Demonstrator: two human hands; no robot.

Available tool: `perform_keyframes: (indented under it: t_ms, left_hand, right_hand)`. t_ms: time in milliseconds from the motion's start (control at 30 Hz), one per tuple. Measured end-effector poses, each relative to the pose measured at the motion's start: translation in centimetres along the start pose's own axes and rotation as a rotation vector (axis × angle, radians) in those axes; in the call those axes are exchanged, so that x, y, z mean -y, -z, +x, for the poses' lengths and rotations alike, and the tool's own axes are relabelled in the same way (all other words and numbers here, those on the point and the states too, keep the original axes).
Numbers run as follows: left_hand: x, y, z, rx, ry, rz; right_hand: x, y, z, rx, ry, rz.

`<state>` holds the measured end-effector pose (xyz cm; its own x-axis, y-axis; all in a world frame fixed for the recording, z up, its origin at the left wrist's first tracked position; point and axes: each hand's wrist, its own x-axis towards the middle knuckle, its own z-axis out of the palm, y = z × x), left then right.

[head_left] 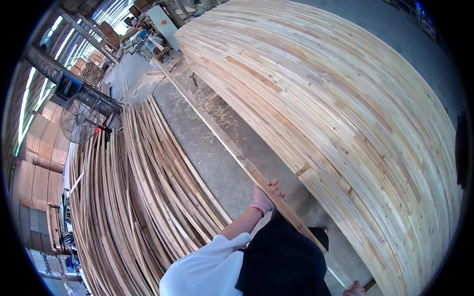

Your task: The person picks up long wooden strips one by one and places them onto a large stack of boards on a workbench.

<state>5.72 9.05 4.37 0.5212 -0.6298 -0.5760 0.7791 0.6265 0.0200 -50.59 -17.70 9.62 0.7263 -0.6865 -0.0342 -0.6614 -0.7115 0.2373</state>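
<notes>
A long, narrow wooden strip (pixel 224 140) runs slantwise across the middle, from near the machines at the far end down to the lower right. My left hand (pixel 264 198), in a light knitted glove with bare fingertips, is closed around it from below; the fingertips show on its right side. At the bottom edge my right hand (pixel 354 289) grips the near part of the same strip, and much of this hand is cut off by the picture's rim. To the right lies a large stack of pale wooden strips (pixel 316 103), side by side.
On the left lies a broad pile of loose brown wooden strips (pixel 148 163). Behind it stand a round fan (pixel 80 118) and stacked brown boards (pixel 37 182). Sawdust litters the concrete floor (pixel 202 158). A pale control cabinet (pixel 164 25) and machinery (pixel 143 44) stand at the far end.
</notes>
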Motion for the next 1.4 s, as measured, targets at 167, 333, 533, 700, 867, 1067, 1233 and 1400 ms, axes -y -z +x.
perform_keyframes:
  t_ms: [167, 333, 533, 700, 867, 1067, 1233, 1400]
  left_hand:
    - [0.9, -0.6, -0.6, 0.072, -0.038, -0.013]
    - [3.6, -1.7, -1.5, 0.058, -0.07, 0.012]
    - [9.0, -2.4, -1.8, 0.045, -0.067, 0.027]
    - [13.0, -2.2, -1.5, -0.002, -0.075, 0.044]
    - [15.2, -1.4, -0.9, -0.011, -0.065, -0.016]
    - [20.4, 1.8, -2.1, -0.165, -0.016, 0.284]
    - [26.2, 5.5, -3.5, -0.145, 0.594, 0.038]
    - [25.5, 4.8, -3.3, 0.154, 0.417, 1.084]
  right_hand:
    - [-1.2, -0.9, 2.1, 0.351, -0.114, 0.013]
    - [-3.2, -2.5, 2.5, 0.37, -0.096, -0.019]
    - [-8.4, -5.2, 0.2, 0.419, -0.152, 0.029]
    - [-11.8, -7.1, -2.5, 0.387, -0.098, 0.04]
    - [-13.0, -3.4, -3.1, 0.348, -0.1, 0.194]
    - [-8.0, -1.2, 4.9, 0.735, -0.305, 0.389]
    - [3.8, 0.5, 11.8, 0.446, 0.045, 0.568]
    - [12.4, 5.7, 16.5, 0.404, 0.282, 0.857]
